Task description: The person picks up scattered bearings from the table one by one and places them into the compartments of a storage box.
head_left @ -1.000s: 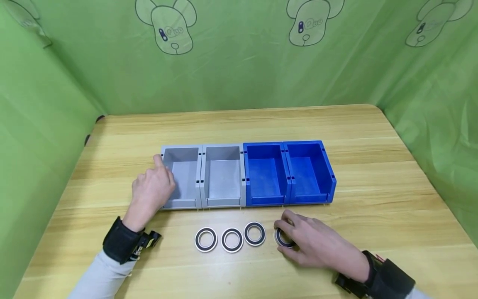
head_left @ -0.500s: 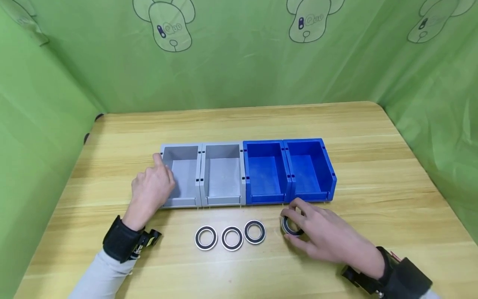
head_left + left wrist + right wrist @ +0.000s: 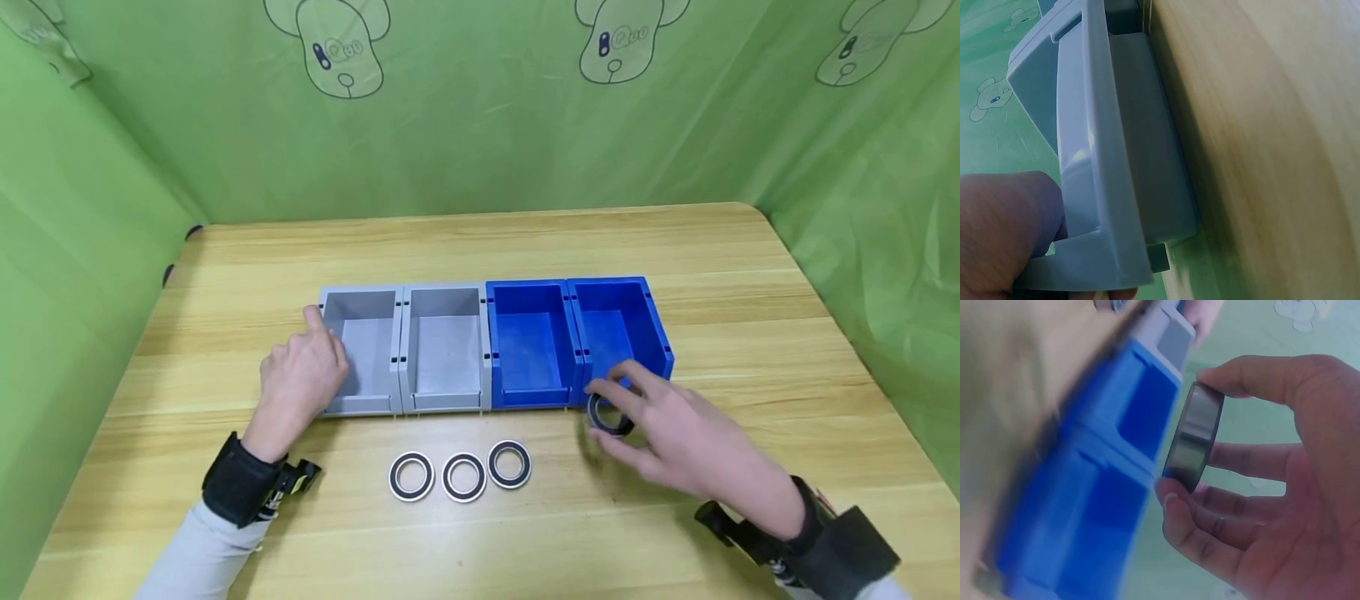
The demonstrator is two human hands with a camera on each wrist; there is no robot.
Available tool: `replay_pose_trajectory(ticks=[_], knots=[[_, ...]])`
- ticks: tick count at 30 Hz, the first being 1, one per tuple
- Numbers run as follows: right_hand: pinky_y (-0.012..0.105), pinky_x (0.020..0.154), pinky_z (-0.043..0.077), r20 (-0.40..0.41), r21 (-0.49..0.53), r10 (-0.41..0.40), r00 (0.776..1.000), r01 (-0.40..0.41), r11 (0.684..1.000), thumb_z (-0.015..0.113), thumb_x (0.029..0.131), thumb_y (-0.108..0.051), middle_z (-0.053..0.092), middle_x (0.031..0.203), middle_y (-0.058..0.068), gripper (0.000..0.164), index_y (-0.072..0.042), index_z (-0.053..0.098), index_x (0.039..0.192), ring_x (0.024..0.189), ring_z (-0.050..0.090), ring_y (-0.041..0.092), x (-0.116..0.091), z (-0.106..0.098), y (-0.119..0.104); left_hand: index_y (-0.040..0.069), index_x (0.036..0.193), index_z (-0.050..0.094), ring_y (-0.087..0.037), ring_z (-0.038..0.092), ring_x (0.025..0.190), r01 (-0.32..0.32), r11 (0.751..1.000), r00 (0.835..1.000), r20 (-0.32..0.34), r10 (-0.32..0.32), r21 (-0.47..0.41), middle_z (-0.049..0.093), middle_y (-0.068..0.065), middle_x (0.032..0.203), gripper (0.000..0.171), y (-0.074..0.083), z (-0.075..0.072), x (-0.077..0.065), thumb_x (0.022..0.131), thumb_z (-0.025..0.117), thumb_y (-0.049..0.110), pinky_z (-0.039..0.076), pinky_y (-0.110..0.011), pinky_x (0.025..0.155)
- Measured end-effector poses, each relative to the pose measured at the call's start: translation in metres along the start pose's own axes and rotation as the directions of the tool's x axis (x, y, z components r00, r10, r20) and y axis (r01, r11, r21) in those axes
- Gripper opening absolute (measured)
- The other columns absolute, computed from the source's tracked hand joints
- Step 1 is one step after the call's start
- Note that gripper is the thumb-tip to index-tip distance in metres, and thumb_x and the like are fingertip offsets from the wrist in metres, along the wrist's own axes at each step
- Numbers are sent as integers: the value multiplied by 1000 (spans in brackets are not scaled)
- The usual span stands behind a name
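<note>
My right hand (image 3: 675, 425) pinches a ball bearing (image 3: 609, 415) between thumb and fingers, in front of the rightmost blue bin (image 3: 667, 350). In the right wrist view the bearing (image 3: 1196, 434) shows its shiny steel edge. On the far left, my left hand (image 3: 303, 371) grips the side wall of the outer grey bin (image 3: 363, 408); in the left wrist view the thumb lies inside that bin's wall (image 3: 1104, 156) and fingertips show beneath. Three more bearings, black-faced with steel rims, lie flat on the table: a left one (image 3: 411, 492), a middle one (image 3: 463, 493) and a right one (image 3: 510, 480).
A second grey bin (image 3: 447, 402) and a second blue bin (image 3: 534, 398) stand between the outer two, all side by side in one row. The wooden table (image 3: 480, 550) is bordered by green cloth walls (image 3: 480, 150) at the back and sides.
My right hand has lifted the bearing off the table and carried it forward and right, to the front of the rightmost blue bin. My left hand stays on the grey bin.
</note>
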State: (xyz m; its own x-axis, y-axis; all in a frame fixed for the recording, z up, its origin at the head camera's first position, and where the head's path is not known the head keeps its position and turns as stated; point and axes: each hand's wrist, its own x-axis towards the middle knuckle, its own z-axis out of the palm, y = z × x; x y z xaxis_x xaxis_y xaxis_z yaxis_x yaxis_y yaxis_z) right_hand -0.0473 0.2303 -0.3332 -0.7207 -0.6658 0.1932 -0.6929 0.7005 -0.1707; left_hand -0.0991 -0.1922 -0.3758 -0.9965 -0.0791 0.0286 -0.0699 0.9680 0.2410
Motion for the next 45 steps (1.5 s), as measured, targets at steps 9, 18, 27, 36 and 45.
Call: replay_pose_trajectory(ticks=[9, 18, 27, 36, 45], knots=[[18, 50, 46, -100, -25, 8, 995, -10, 1000, 78, 85, -28, 64, 113, 17, 44, -7, 69, 123, 60, 55, 4, 12, -28, 19, -10, 120, 39, -33, 52, 46, 2, 1000, 1000, 0, -2, 0, 50, -15, 56, 35, -1, -2, 0, 105, 34, 21, 39, -37, 36], [21, 50, 43, -113, -9, 19, 993, -20, 1000, 78, 84, -22, 63, 114, 16, 43, -6, 69, 123, 63, 55, 7, 28, -36, 37, -10, 121, 38, -33, 52, 46, 3, 1000, 1000, 7, -3, -10, 51, -16, 57, 36, 0, 0, -2, 105, 32, 22, 40, -39, 37], [24, 53, 44, -120, -9, 58, 991, -59, 998, 79, 85, -21, 63, 112, 13, 41, -7, 70, 122, 66, 55, 10, 42, -36, 53, -9, 122, 37, -35, 53, 47, 9, 1000, 1000, 4, -9, -11, 52, -18, 59, 37, -1, 1, -1, 105, 31, 23, 40, -41, 38], [32, 60, 49, -109, -5, 90, 990, -91, 996, 81, 86, -25, 65, 108, 15, 38, -6, 72, 117, 74, 60, 18, 53, -26, 70, -9, 120, 39, -34, 52, 46, 2, 1000, 1000, -18, -2, -13, 51, -17, 57, 36, -1, 3, 0, 105, 31, 23, 39, -40, 37], [43, 72, 57, 1, 20, 139, 990, -139, 990, 77, 90, -28, 66, 111, 17, 40, -3, 71, 121, 87, 66, 26, 63, -12, 79, -9, 118, 39, -32, 51, 44, -3, 1000, 1000, -21, 2, -14, 50, -14, 55, 35, -1, 4, -1, 105, 32, 22, 38, -38, 36]])
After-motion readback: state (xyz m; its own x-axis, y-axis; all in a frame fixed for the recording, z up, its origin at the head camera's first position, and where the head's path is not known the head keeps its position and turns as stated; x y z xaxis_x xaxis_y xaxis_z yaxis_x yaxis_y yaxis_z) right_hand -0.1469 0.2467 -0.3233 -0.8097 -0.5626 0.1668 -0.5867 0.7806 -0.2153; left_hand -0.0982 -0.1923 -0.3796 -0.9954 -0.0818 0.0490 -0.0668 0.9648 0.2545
